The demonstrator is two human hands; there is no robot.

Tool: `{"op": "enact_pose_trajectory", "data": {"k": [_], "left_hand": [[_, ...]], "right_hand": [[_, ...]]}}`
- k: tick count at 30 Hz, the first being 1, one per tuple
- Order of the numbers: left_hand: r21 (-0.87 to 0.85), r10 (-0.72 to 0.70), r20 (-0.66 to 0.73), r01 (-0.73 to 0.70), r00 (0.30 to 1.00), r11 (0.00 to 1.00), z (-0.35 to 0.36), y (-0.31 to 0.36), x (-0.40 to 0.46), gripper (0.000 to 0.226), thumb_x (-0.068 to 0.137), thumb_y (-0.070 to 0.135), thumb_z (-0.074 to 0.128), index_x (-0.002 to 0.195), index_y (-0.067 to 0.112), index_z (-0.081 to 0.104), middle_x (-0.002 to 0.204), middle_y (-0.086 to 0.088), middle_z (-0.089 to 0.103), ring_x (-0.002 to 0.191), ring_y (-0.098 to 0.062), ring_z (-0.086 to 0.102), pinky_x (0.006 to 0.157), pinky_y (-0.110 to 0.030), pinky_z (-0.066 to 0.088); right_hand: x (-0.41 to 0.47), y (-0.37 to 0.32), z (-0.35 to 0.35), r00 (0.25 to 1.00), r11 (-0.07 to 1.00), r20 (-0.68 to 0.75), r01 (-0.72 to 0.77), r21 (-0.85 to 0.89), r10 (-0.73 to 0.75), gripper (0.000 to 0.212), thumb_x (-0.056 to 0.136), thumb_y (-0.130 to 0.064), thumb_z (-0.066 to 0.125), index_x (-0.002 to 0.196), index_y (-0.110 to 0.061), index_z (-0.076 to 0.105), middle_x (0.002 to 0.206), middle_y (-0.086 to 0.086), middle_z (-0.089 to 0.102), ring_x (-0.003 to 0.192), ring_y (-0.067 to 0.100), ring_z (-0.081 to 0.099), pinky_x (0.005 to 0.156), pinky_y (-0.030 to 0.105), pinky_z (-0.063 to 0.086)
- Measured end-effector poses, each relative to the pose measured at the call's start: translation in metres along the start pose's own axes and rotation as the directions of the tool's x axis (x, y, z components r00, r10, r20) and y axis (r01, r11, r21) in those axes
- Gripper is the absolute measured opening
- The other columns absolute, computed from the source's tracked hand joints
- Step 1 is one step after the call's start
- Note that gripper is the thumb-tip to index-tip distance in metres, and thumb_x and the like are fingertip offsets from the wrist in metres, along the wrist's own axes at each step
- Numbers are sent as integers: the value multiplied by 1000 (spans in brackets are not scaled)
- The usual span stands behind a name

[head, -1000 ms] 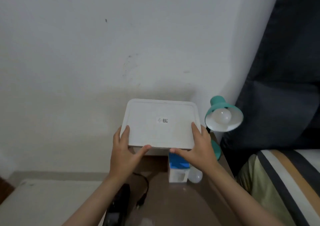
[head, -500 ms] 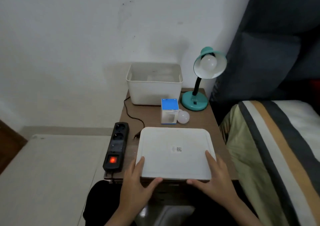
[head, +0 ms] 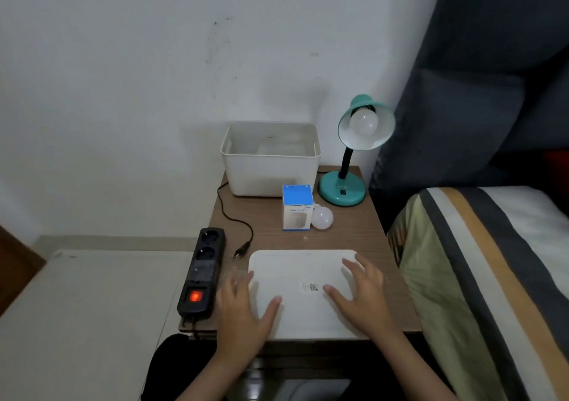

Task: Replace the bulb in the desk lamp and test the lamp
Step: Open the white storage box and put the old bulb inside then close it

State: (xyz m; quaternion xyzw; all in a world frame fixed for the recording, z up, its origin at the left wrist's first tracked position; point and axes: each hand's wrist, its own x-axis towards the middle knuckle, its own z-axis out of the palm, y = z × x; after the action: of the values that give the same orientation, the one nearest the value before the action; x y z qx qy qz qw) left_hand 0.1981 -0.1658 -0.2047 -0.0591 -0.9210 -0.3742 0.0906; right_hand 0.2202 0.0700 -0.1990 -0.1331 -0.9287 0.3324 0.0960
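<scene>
A teal desk lamp (head: 342, 192) stands at the back right of the small wooden table (head: 348, 237), unlit, with a white bulb (head: 364, 122) in its shade. A blue and white bulb box (head: 297, 208) stands mid-table with a loose white bulb (head: 322, 217) lying against its right side. A white lid (head: 295, 277) lies flat at the table's front edge. My left hand (head: 243, 305) is at the lid's left edge, thumb over it, fingers apart. My right hand (head: 361, 293) rests spread on top of the lid's right part.
An open white bin (head: 271, 166) sits against the wall behind the box. A black power strip (head: 203, 274) with a lit red switch lies along the table's left edge, with the lamp's unplugged plug (head: 240, 252) beside it. A striped bed (head: 492, 262) adjoins on the right.
The lid came off the bin, travelled toward me and now lies flat at the table's front. My fingers have loosened from its edges and spread.
</scene>
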Motion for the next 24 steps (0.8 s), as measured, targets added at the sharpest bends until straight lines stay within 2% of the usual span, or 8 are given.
{"op": "enact_pose_trajectory", "data": {"k": [2, 5, 9, 12, 15, 18, 20, 24], "left_hand": [[-48, 28, -46, -30, 999, 998, -5, 9, 42, 65, 74, 50, 66, 125, 13, 50, 141, -17, 38, 131, -31, 30, 102, -41, 31], [-82, 42, -94, -50, 995, 995, -11, 25, 110, 62, 79, 35, 72, 130, 9, 47, 146, -18, 33, 136, -33, 27, 106, -42, 30], [-49, 22, -105, -27, 994, 998, -16, 35, 190, 67, 82, 38, 66, 136, 10, 38, 146, -17, 28, 137, -31, 23, 108, -44, 30], [-14, 16, -105, -18, 994, 1000, -17, 34, 239, 77, 81, 40, 67, 140, 8, 29, 149, -20, 24, 139, -35, 20, 109, -46, 29], [5, -31, -90, 31, 995, 999, -16, 30, 277, 89, 83, 51, 61, 146, 9, 15, 157, -17, 10, 144, -34, 10, 114, -48, 23], [23, -74, -81, 76, 994, 997, -13, 25, 300, 94, 83, 59, 54, 148, 5, 10, 158, -14, 8, 145, -31, 6, 117, -45, 17], [22, -92, -70, 94, 993, 995, -10, 22, 307, 95, 84, 61, 51, 147, 4, 10, 158, -14, 11, 146, -30, 7, 119, -43, 15], [-9, -83, -90, 82, 993, 997, -8, 16, 309, 94, 82, 63, 52, 147, 7, 14, 157, -11, 18, 145, -29, 12, 117, -45, 20]], "right_hand": [[30, -13, 0, 998, 997, -41, 44, 59, -42, 60, 78, -36, 73, 129, -15, 51, 136, 7, 43, 127, 22, 35, 103, 30, 31], [74, -26, 4, 993, 989, -44, 111, 95, -107, 53, 81, -28, 70, 128, -17, 51, 126, 2, 49, 117, 20, 45, 97, 31, 43], [116, -26, 12, 992, 993, 32, 119, 14, -119, 56, 83, -19, 65, 135, -16, 45, 139, 6, 42, 124, 23, 38, 101, 26, 32], [134, -16, 22, 987, 981, 68, 154, -118, -147, 59, 84, -14, 57, 139, -27, 39, 147, 6, 35, 128, 27, 36, 107, 37, 34], [143, -7, 31, 986, 982, 56, 160, -101, -155, 57, 84, -17, 60, 137, -29, 42, 145, 2, 37, 127, 23, 39, 104, 34, 37], [152, -6, 33, 994, 994, -22, 111, 14, -110, 50, 78, -23, 73, 123, -23, 52, 126, -2, 50, 112, 17, 48, 90, 25, 42], [159, -7, 33, 998, 997, -50, 35, 71, -32, 46, 74, -24, 76, 114, -20, 54, 112, -2, 53, 100, 16, 51, 79, 25, 42], [163, -7, 29, 983, 991, -185, 20, 132, 5, 36, 71, -19, 77, 99, -20, 55, 97, -1, 56, 91, 20, 56, 69, 25, 39]]}}
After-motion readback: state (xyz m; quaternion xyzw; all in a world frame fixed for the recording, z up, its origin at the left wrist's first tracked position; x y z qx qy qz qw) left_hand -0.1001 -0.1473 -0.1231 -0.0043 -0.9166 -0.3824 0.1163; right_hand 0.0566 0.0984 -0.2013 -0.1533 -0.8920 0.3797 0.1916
